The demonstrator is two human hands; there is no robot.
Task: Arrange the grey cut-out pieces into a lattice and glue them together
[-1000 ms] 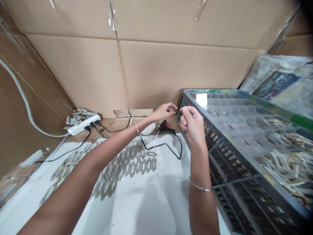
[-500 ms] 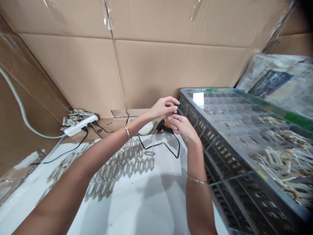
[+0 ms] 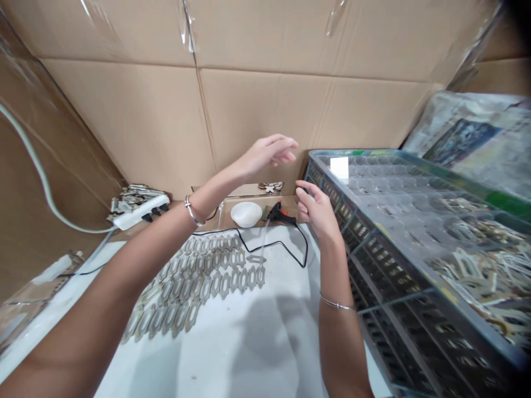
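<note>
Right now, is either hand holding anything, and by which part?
The left hand is raised and open, holding nothing. The right hand is curled beside the tray rim; whether its fingertips pinch something small cannot be told.

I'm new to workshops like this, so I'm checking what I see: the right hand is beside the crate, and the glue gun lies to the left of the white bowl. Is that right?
Not quite: the glue gun lies to the right of the white bowl, not its left, as the head view shows. The right hand is indeed beside the crate.
</note>
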